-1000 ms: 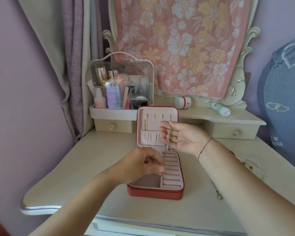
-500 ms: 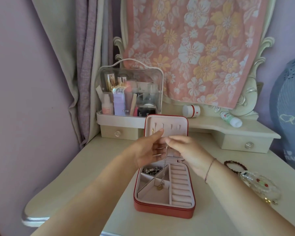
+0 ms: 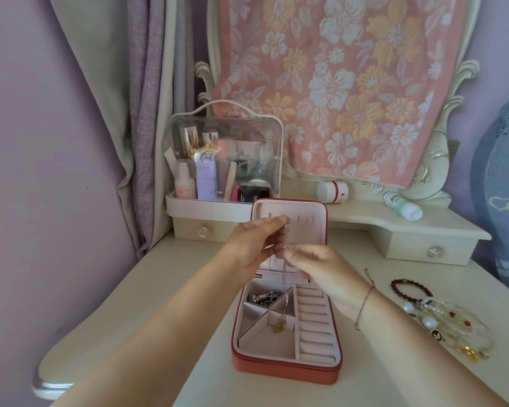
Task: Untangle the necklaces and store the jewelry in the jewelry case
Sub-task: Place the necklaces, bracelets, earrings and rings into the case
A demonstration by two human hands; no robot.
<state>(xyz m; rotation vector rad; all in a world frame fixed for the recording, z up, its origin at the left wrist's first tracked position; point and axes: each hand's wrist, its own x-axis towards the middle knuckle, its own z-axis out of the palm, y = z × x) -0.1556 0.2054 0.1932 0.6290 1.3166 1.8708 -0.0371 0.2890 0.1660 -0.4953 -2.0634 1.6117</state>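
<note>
2 hands pinch 1 thin necklace [image 3: 283,274] before the open jewelry case [image 3: 285,373]: fingers of the left hand [image 3: 256,245] grasp it high, those of the right hand [image 3: 323,274] lower. Its pendant [image 3: 276,328] dangles in a tray compartment, where slack could snag the neighbouring dark chain [image 3: 262,298].

Both hands are up in front of the open jewelry case [image 3: 285,370] on the worktop [image 3: 159,304]. The left hand [image 3: 256,245] pinches the thin necklace [image 3: 284,276] high by the lid's hooks, and the right hand [image 3: 321,274] pinches it just below. The chain drops straight, its gold pendant [image 3: 277,327] down among the tray dividers. A dark chain [image 3: 262,298] fills the far-left compartment, and bracelets [image 3: 447,321] lie to the right.
</note>
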